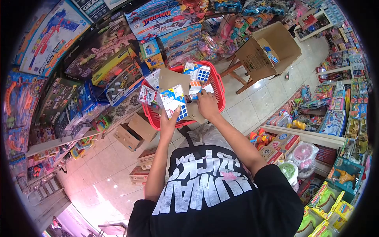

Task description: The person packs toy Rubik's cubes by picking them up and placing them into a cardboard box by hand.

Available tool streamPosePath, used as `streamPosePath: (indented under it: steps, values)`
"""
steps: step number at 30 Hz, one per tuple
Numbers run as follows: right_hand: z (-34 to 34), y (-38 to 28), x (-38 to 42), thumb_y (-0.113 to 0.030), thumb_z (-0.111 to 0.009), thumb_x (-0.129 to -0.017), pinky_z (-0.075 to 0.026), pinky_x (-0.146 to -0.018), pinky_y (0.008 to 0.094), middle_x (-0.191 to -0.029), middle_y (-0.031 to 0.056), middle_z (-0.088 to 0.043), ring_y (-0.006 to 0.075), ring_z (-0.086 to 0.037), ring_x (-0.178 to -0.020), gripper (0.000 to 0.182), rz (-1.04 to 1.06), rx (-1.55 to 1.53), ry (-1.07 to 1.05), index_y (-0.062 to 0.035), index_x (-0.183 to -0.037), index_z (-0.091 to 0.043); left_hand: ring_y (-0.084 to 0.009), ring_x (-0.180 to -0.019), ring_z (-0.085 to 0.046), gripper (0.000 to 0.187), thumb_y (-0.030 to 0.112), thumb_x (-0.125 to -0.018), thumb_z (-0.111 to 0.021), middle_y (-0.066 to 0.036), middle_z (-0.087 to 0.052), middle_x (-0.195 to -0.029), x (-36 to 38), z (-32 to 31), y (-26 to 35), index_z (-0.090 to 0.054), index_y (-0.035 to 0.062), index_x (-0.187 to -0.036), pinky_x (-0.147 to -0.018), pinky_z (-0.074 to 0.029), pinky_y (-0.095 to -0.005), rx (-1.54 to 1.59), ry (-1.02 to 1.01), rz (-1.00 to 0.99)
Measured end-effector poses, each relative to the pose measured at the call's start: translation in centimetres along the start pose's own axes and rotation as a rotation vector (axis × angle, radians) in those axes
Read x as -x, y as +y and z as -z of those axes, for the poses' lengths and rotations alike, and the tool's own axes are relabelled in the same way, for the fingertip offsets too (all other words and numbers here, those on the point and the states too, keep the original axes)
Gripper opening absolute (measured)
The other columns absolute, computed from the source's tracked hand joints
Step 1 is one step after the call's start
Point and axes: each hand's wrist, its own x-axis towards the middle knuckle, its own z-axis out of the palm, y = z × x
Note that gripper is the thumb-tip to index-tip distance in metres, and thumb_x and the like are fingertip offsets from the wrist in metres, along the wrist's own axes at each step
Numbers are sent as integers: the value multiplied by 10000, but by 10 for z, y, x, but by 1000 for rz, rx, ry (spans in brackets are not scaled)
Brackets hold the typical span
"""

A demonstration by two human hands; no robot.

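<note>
My left hand (pixel 169 121) is closed on a white and blue boxed puzzle cube (pixel 173 101), held over the near left part of a red basket (pixel 219 81). My right hand (pixel 207 103) reaches into the basket, its fingers at a small package with an orange-topped cube (pixel 195 85); whether they grip it is unclear. Another boxed cube (pixel 202 74) with a blue face lies at the basket's far side. Brown cardboard (pixel 169 78) stands between the packages. At the basket's left lies a white, red-lettered package (pixel 147 95).
An open cardboard box (pixel 260 53) rests on a wooden stool (pixel 243 83) at the back right. Smaller cartons (pixel 129 136) stand on the tiled floor at the left. Toy shelves line both sides, and boxed fans (pixel 303 154) are at the right.
</note>
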Motion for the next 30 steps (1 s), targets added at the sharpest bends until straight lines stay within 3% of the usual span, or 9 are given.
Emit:
streamPosePath:
  steps: [10, 11, 12, 14, 16, 23, 24, 26, 30]
  values:
    - [99, 48, 31, -60, -628, -836, -463, -724, 370, -883, 144, -596, 332, -563, -830, 136, -68, -610, 487, -7, -960, -646, -115, -1064, -565, 527, 295, -973, -591, -86, -580, -1215, -32, -13, 23, -434, -14, -1371, -926, -453, -284, 148, -76, 154]
    - [109, 56, 37, -111, -633, -895, -442, -628, 303, -818, 97, -599, 232, -560, -728, 148, -110, -664, 543, 9, -982, -630, -115, -1065, -559, 538, 291, -971, -594, -85, -573, -1220, -35, -20, 24, -423, -15, -1378, -929, -451, -283, 108, -103, 168]
    - [112, 66, 43, -111, -633, -895, -442, -628, 303, -818, 97, -599, 232, -560, -728, 148, -127, -658, 555, 9, -982, -630, -115, -1065, -559, 538, 291, -971, -594, -85, -573, -1220, -40, -31, 21, -423, -15, -1378, -929, -451, -283, 103, -124, 170]
    - [115, 85, 55, -209, -617, -958, -412, -565, 255, -823, 38, -600, 113, -534, -684, 240, -459, -1152, 559, 23, -1021, -616, -122, -1089, -542, 552, 296, -969, -600, -94, -556, -1238, -46, -52, 12, -418, -25, -1379, -936, -446, -289, 153, -98, 19]
    - [123, 100, 63, -284, -603, -980, -408, -570, 236, -828, -8, -584, 49, -504, -695, 318, -497, -1260, 597, 24, -1058, -611, -131, -1124, -522, 548, 316, -973, -592, -99, -543, -1263, -50, -75, 15, -432, -26, -1371, -962, -424, -290, 90, -129, -8]
    - [151, 160, 90, -274, -665, -938, -458, -614, 226, -826, 2, -655, 57, -578, -708, 292, -578, -1557, 358, 11, -997, -669, -171, -1248, -463, 677, 475, -998, -465, -102, -497, -1367, -41, -172, 19, -378, -39, -1431, -1076, -317, -325, 15, -470, 265]
    - [159, 167, 92, -254, -668, -935, -475, -657, 217, -843, 13, -675, 49, -600, -750, 268, -561, -1577, 268, 13, -958, -672, -175, -1280, -439, 698, 512, -993, -444, -101, -471, -1397, -53, -179, -23, -386, -31, -1426, -1077, -323, -335, 74, -597, 265]
    - [165, 189, 95, -232, -704, -909, -479, -621, 228, -800, 19, -675, 51, -599, -699, 245, -574, -1494, 273, 12, -910, -687, -186, -1282, -442, 704, 524, -988, -443, -108, -477, -1392, -32, -216, -6, -395, -33, -1416, -1070, -344, -349, 95, -786, 382]
    - [167, 227, 108, -235, -725, -888, -464, -569, 226, -733, 19, -661, 49, -585, -649, 253, -491, -1417, 266, 13, -856, -686, -208, -1225, -505, 731, 473, -893, -641, -114, -533, -1324, -2, -277, -2, -406, 7, -1405, -1047, -382, -372, -164, -953, 434]
